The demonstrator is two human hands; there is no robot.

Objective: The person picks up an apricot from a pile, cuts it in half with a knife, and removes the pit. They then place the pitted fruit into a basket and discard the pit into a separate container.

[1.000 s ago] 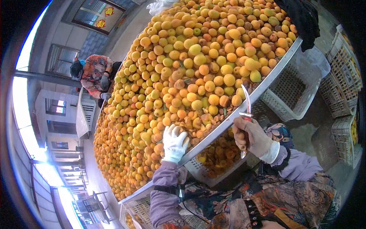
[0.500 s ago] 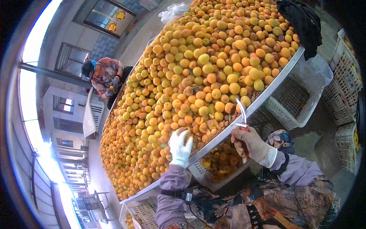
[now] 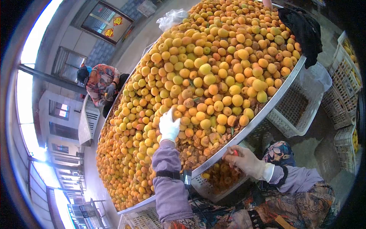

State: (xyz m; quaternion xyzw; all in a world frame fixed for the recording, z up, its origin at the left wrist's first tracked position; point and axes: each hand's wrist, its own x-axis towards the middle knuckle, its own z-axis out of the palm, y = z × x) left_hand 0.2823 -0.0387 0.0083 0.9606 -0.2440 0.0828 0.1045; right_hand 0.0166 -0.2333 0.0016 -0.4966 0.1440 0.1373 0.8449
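Note:
My left hand [image 3: 169, 128], in a white glove, reaches onto the heap of apricots [image 3: 206, 68]. Its thumb and forefinger are apart, on either side of an apricot [image 3: 177, 114]; a firm grip on it does not show. My right hand [image 3: 247, 161], in a stained pale glove, is closed round a red-handled knife [image 3: 235, 153] near the table's metal rim [image 3: 263, 114]. The knife's blade is hard to make out now. Squashed and brown apricot pieces [image 3: 190, 154] lie between my left hand and the rim.
Below the rim stands a crate of apricot scraps [image 3: 206, 187]. A white crate [image 3: 293, 114] and stacked crates [image 3: 339, 91] are at the right. Black cloth [image 3: 303, 32] hangs over the table's corner. Another person [image 3: 102, 82] works across the heap. A plastic bag [image 3: 171, 19] lies beyond.
My left hand has moved up and away from the rim, over whole apricots. My right hand has lowered slightly and turned; the curved blade that pointed upward no longer shows clearly.

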